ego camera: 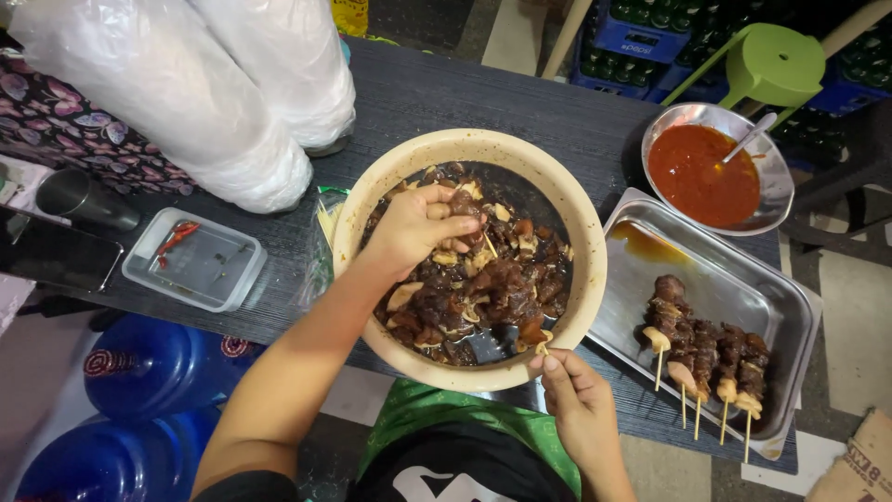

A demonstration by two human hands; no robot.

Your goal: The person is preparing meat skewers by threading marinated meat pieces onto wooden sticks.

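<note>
The left hand reaches into the round beige plastic bowl on the dark wood-grain bench, fingers pinched on a glossy chunk of dark marinated meat. At the bowl's near rim, the right hand pinches a thin wooden skewer. Right of the bowl, a rectangular steel tray holds finished skewers.

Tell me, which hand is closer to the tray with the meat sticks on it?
The right hand. It is at the bowl's near rim, just beside the metal tray. The left hand is inside the bowl, in the dark meat, farther from the tray.
</note>
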